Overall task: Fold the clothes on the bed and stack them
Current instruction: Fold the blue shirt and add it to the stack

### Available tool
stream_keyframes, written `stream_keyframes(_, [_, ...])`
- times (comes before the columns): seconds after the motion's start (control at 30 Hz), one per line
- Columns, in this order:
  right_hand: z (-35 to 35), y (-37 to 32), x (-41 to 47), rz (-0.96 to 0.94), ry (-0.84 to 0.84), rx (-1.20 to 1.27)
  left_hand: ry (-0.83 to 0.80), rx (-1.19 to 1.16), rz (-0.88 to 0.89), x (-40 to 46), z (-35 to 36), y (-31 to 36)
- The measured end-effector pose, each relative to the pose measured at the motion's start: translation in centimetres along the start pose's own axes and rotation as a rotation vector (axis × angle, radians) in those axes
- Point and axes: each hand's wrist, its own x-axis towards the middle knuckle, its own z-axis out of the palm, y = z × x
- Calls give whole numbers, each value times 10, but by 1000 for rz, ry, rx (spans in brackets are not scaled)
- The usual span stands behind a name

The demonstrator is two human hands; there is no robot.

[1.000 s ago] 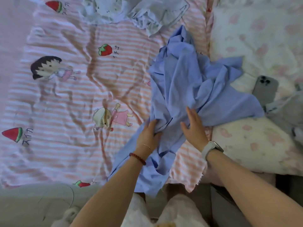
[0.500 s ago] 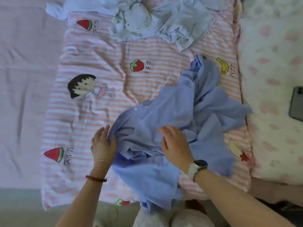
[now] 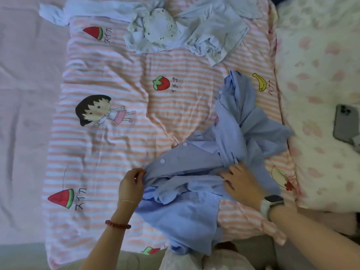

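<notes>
- Far left of frame: plain pink sheet [image 3: 25,114], bare of garments.
- Centre left: striped cartoon blanket [image 3: 116,149] with fruit prints, the working surface for your folding.
- Lower centre left: your left hand [image 3: 131,184], fingers curled, pinching the buttoned edge of the blue shirt [image 3: 204,172].
- Upper centre: heap of pale clothes [image 3: 185,30], crumpled and unfolded, well apart from your hands.
- Lower centre to centre right: the blue shirt, bunched and twisted, one end trailing off the bed's near edge.
- Lower centre right: your right hand [image 3: 240,182], fingers spread flat on the shirt's gathered middle; it presses and seems to grip nothing, though motion blur softens the fingertips.
- Step in hand, by judgement: spreading the shirt flat before the first fold. Nothing is stacked yet.
- Next move calls for drawing the placket leftward while you untwist the sleeves.
- Far right: floral pillow [image 3: 315,75], phone [image 3: 343,123] lying on it.
</notes>
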Motion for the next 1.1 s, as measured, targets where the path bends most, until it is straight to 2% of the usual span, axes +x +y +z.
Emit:
stream_keyframes(0.07, [6, 13, -36, 202, -219, 124, -97, 42, 62, -7, 4, 1])
stream_keyframes(0.1, [6, 15, -45, 286, -262, 166, -114, 64, 113, -6, 7, 9])
stream_keyframes(0.2, [2, 4, -40, 467, -27, 232, -112, 183, 246, 9, 23, 36])
stream_keyframes(0.27, [-11, -12, -18, 530, 221, 277, -215, 150, 237, 16, 34, 63])
stream_keyframes(0.3, [-20, -21, -4, 564, 272, 409, -278, 95, 256, 16, 40, 74])
stream_keyframes(0.33, [-30, -32, 9, 618, 249, 622, -329, 59, 299, 13, 45, 82])
stream_keyframes(0.37, [-40, -42, 23, 681, 154, 859, -362, 35, 370, 7, 47, 88])
stream_keyframes(0.43, [-53, -56, 47, 788, 38, 1184, -498, -14, 516, -11, 47, 87])
stream_keyframes(0.53, [-45, -58, 72, 1006, 76, 1380, -731, 73, 595, -33, 41, 73])
stream_keyframes(0.6, [-43, -51, 76, 1103, 185, 1442, -774, 128, 592, -36, 35, 66])
stream_keyframes(0.67, [-48, -43, 67, 1002, 276, 1364, -713, 59, 542, -32, 29, 67])
stream_keyframes(0.73, [-61, -39, 50, 745, 298, 1235, -555, -41, 449, -22, 25, 80])
stream_keyframes(0.8, [-75, -36, 26, 492, 311, 1037, -421, -38, 461, -12, 21, 102])
stream_keyframes(0.87, [-84, -32, -1, 274, 272, 887, -374, 32, 618, -4, 23, 127])
stream_keyframes(0.93, [-83, -22, -30, 172, 202, 774, -384, 140, 866, 1, 33, 154])
stream_keyframes(1.03, [-90, -11, -71, 176, 168, 675, -407, 485, 1284, 5, 68, 191])
stream_keyframes(1.1, [-89, -4, -91, 209, 241, 624, -540, 799, 1344, -3, 91, 216])
